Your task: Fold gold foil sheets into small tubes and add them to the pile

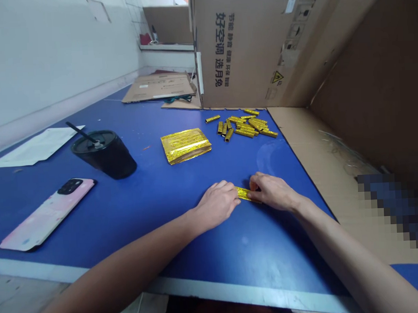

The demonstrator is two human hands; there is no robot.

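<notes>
A narrow strip of shiny gold foil paper (243, 193) lies on the blue table between my two hands. My left hand (219, 198) has its fingers closed on the strip's left end. At the right end, my right hand (271, 190) grips the strip with thumb and curled fingers. Both ends of the strip are hidden by my fingers. Farther up the table sits a stack of flat gold foil sheets (186, 146). Behind and to the right of it, several small rolled or folded gold foil tubes (244, 127) lie in a loose heap.
A black tumbler with a straw (107, 154) and a pink-and-white phone (48, 214) are on the left, near white paper (38, 146). Flattened cardboard (159, 87) lies at the back. A large cardboard box (253, 48) borders the far right of the blue table (155, 191).
</notes>
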